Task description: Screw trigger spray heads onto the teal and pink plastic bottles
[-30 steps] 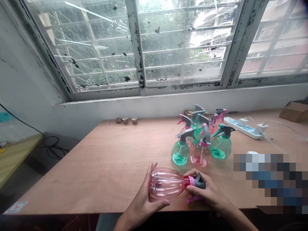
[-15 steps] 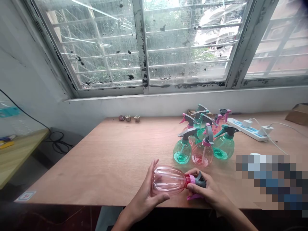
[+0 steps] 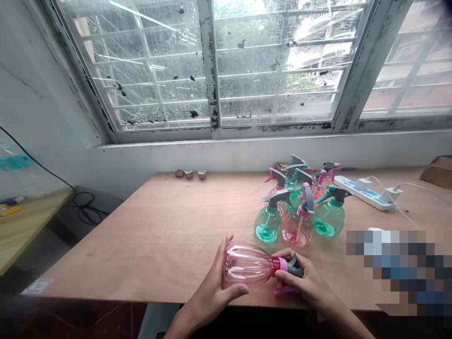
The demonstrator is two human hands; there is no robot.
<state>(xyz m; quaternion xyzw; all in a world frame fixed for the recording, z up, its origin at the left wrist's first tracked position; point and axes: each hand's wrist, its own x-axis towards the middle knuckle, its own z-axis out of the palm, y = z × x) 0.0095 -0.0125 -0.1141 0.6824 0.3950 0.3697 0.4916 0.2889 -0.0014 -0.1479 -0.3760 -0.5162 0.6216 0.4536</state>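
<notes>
A clear pink spray bottle point(image 3: 247, 264) lies sideways between my hands above the front edge of the wooden table. My left hand point(image 3: 217, 282) cups its base end, the thumb along the lower side and the fingers behind. My right hand point(image 3: 305, 278) grips the pink collar and grey spray head point(image 3: 294, 267) at the other end; the pink trigger part points down below my fingers. Just beyond stand several other spray bottles, among them a green one point(image 3: 267, 223) and a pink one point(image 3: 297, 228).
A white power strip point(image 3: 367, 193) with plugs and cables lies on the right of the wooden table point(image 3: 169, 235). Small cube-shaped things point(image 3: 188, 174) sit at the back edge. A cardboard box point(image 3: 438, 172) is at the far right. A blurred-out patch covers the right front.
The view has shifted very slightly. Both hands keep the same hold on the pink spray bottle, which has hardly moved.
</notes>
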